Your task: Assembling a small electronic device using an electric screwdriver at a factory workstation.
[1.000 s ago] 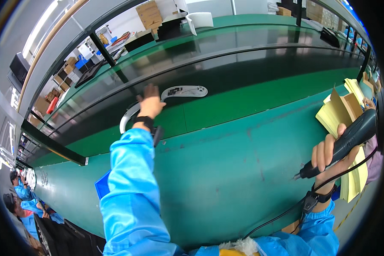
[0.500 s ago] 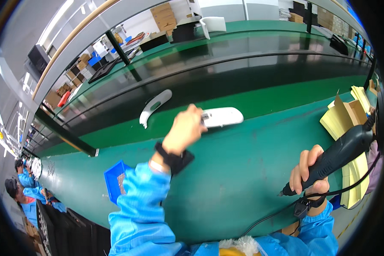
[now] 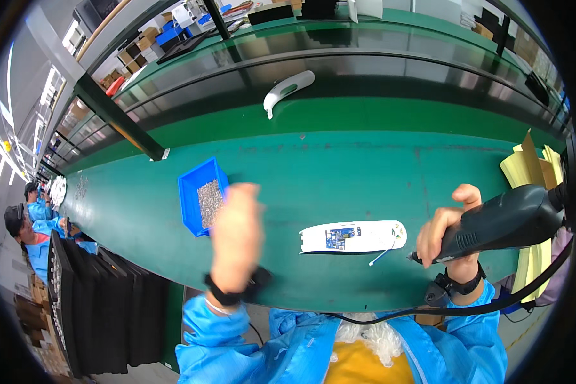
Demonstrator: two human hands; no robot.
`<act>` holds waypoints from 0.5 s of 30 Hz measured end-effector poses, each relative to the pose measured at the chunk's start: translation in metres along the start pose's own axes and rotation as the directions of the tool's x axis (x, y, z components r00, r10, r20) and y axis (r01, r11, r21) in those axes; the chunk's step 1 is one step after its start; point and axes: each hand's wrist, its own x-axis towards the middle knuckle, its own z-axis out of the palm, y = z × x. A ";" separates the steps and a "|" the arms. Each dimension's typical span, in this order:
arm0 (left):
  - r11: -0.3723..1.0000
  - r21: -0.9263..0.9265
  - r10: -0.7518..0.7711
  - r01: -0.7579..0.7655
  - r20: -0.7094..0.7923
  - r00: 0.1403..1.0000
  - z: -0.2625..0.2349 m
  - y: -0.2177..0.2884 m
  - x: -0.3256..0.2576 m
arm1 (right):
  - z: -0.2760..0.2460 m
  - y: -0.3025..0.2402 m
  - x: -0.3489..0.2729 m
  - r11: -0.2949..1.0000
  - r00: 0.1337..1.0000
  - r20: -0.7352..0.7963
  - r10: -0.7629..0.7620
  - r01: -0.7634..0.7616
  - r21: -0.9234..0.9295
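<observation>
My right hand (image 3: 448, 230) is closed around a black electric screwdriver (image 3: 502, 227), whose tip points left toward the white housing. That elongated white plastic housing (image 3: 381, 235) lies on the green bench in front of me, with a blue circuit board (image 3: 343, 238) in it and a short thin cable (image 3: 383, 257) sticking out near its right end. My left hand (image 3: 237, 230) is beside a blue bin (image 3: 187, 198) of small metal parts, probably screws (image 3: 210, 200). Motion smears its fingers, so whether it holds anything does not show.
A curved white plastic part with an oval opening (image 3: 276, 97) lies on the dark strip beyond the bench. Yellow sheets and an open carton (image 3: 532, 168) stand at the right. Dark stacked trays (image 3: 109, 301) are at the lower left, with two people (image 3: 29, 221) behind them.
My left hand has left the white housing and moved back to the blue bin. The housing now lies nearer to me, its circuit board plainly showing. The view has tilted downward.
</observation>
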 end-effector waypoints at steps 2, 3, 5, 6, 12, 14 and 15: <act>0.947 0.242 -0.218 0.213 -0.007 0.976 -0.009 -0.055 0.010 | 0.001 0.004 -0.001 0.979 0.996 0.075 -0.051 0.064 -0.193; 0.918 0.307 -0.299 0.250 0.123 0.946 -0.009 -0.081 0.006 | 0.006 0.006 0.001 0.979 0.996 0.077 -0.042 0.056 -0.198; 0.928 0.293 -0.308 0.230 0.254 0.917 -0.004 -0.110 0.001 | 0.013 0.014 0.006 0.947 0.978 -0.011 -0.207 0.197 -0.254; 0.908 0.314 -0.389 0.278 0.382 0.838 0.002 -0.114 0.002 | 0.003 0.011 0.009 0.912 0.964 0.146 -0.221 0.258 -0.318; 0.929 0.247 -0.334 0.275 0.241 0.912 0.001 -0.101 -0.001 | 0.013 0.022 0.024 0.857 0.943 -0.138 -0.303 0.207 -0.472; 0.942 0.231 -0.294 0.242 0.221 0.930 0.002 -0.102 -0.001 | 0.017 0.025 0.029 0.879 0.929 -0.269 -0.253 0.104 -0.466; 0.949 0.228 -0.261 0.217 0.186 0.947 0.002 -0.103 -0.003 | 0.013 0.026 0.028 0.877 0.929 -0.273 -0.248 0.096 -0.470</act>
